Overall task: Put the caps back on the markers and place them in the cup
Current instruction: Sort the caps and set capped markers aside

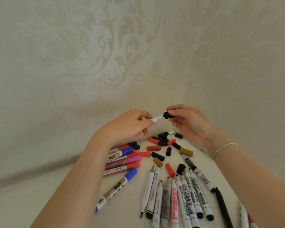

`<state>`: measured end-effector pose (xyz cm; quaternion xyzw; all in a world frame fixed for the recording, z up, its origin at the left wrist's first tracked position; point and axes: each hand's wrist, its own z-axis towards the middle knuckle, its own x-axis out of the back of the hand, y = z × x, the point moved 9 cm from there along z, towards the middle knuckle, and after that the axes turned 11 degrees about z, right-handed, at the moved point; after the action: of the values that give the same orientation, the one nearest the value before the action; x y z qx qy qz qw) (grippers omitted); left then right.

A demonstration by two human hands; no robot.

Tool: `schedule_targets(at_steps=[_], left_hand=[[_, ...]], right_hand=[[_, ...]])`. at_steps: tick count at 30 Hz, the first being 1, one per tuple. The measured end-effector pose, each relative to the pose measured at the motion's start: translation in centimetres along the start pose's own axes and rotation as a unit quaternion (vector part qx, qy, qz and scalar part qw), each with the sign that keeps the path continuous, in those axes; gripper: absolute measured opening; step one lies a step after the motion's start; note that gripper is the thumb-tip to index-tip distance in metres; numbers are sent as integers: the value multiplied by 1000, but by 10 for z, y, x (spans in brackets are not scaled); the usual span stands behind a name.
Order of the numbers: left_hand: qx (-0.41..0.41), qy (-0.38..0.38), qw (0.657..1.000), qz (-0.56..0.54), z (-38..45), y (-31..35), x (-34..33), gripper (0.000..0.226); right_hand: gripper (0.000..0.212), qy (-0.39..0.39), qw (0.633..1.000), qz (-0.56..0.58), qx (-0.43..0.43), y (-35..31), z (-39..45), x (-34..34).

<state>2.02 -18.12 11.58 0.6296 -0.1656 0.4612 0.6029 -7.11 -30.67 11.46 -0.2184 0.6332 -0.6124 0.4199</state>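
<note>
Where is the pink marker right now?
The pink marker lies on the table, in the capped pile under the left hand, between two red-capped markers.

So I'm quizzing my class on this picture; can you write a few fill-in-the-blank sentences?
1. The right hand holds a ____ cap.
2. The left hand holds a marker with a ____ barrel.
3. The bracelet is on the ____ wrist.

Missing words: black; white; right

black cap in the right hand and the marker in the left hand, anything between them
Nothing lies between them in the head view. The black cap, pinched by the right hand, meets the tip of the white marker, which the left hand holds.
</note>
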Motion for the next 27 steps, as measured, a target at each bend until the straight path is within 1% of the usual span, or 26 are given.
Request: schedule_targets(at_steps=[4,9,12,14,17,21,27], left_hand=[[4,7,1000,4,1,-3,1,22],[15,25,1000,10,2,-9,6,23],[12,17,1000,4,2,-7,2,22],[9,13,1000,2,3,-5,1,22],[6,12,1000,1,2,-4,0,22],[6,15,1000,2,3,-4,1,22],[7,11,1000,-4,4,-5,-2,20]], right_hand=[[14,-8,1000,17,-11,2,-2,-3],[24,31,993,115,-15,3,-2,0],[23,37,989,144,-20,4,-3,-2],[19,43,986,159,-22,4,-3,-2],[13,56,985,159,-17,5,-3,2],[21,58,989,134,-11,7,-4,5],[23,44,984,175,-11,10,-4,-3]])
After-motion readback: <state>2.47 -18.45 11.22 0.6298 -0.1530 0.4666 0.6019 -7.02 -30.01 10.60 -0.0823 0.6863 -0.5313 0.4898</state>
